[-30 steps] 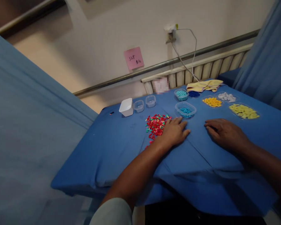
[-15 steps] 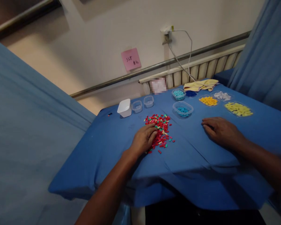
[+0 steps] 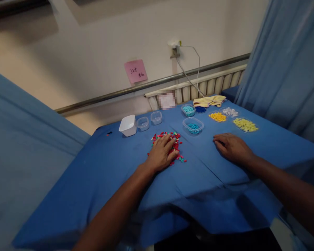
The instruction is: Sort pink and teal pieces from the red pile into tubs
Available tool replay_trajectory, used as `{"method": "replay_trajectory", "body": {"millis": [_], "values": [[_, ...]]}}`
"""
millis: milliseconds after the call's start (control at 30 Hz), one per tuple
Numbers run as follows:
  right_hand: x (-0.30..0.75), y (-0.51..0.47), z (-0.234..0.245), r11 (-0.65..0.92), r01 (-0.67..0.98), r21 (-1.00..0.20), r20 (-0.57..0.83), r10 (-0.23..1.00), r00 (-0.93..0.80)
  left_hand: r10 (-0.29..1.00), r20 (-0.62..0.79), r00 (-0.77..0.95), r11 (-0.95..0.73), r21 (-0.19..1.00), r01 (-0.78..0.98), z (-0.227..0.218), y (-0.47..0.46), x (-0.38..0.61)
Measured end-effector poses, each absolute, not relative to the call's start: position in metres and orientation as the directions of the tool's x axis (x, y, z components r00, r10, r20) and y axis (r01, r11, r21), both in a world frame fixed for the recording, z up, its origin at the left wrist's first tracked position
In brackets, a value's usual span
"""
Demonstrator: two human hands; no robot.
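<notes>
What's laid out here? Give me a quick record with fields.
Surface: blue cloth
Left hand: flat on pile of red and green pieces
Right hand: flat on the cloth, holding nothing
Sorted containers: turquoise pieces, orange pieces, white pieces, yellow pieces
Other tubs: white tub, two clear tubs
Behind: yellow rag, pink note

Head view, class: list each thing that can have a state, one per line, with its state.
pile of pieces: loose, mixed colours, partly covered.
left hand: open, palm down on pile of pieces.
right hand: open, flat on blue cloth, holding nothing.
white tub: upright, lidless.
small clear tubs: lidless, empty.
teal-piece tub: lidless, partly filled.
yellow cloth: crumpled.
</notes>
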State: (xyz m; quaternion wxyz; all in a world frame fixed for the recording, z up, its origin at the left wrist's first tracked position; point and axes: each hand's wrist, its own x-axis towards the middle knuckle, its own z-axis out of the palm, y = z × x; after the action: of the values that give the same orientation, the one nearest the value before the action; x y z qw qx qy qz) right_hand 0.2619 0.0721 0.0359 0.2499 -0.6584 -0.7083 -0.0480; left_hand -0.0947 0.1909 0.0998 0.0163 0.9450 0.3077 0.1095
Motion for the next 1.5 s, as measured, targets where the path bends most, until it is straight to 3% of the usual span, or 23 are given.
{"method": "replay_trajectory", "body": {"millis": [100,233,367,467,633,800,1033,1233,1500], "values": [[0.261,0.071,0.035,0.120,0.957,-0.263,0.425,0.905,0.004,0.649,0.280,0.708,-0.761,0.206,0.615,0.109,0.224,-0.094],[0.261,0.073,0.035,0.056,0.950,-0.306,0.406,0.911,0.078,0.768,0.445,0.460,-0.639,0.480,0.602,0.107,0.259,-0.114],[0.259,0.092,0.042,0.005,0.912,-0.410,0.389,0.905,0.170,0.877,0.422,0.231,-0.476,0.695,0.539,0.087,0.277,-0.138],[0.251,0.116,0.049,0.052,0.942,-0.331,0.459,0.881,0.113,0.918,0.366,0.152,-0.393,0.794,0.463,0.077,0.281,-0.145],[0.232,0.148,0.057,0.150,0.980,-0.133,0.428,0.900,-0.079,0.916,0.366,0.166,-0.401,0.803,0.442,0.074,0.280,-0.143],[0.219,0.186,0.079,0.124,0.991,-0.045,0.364,0.926,-0.099,0.916,0.367,0.166,-0.402,0.811,0.426,0.070,0.279,-0.139],[0.191,0.283,0.117,0.061,0.998,-0.006,0.367,0.929,-0.054,0.928,0.348,0.131,-0.370,0.832,0.413,0.068,0.276,-0.138],[0.181,0.321,0.111,0.032,0.999,0.009,0.231,0.972,-0.033,0.954,0.292,0.065,-0.296,0.890,0.348,0.064,0.280,-0.137],[0.127,0.327,0.118,0.207,0.978,-0.039,0.284,0.940,-0.188,0.952,0.303,0.052,-0.304,0.902,0.306,0.067,0.277,-0.128]]}}
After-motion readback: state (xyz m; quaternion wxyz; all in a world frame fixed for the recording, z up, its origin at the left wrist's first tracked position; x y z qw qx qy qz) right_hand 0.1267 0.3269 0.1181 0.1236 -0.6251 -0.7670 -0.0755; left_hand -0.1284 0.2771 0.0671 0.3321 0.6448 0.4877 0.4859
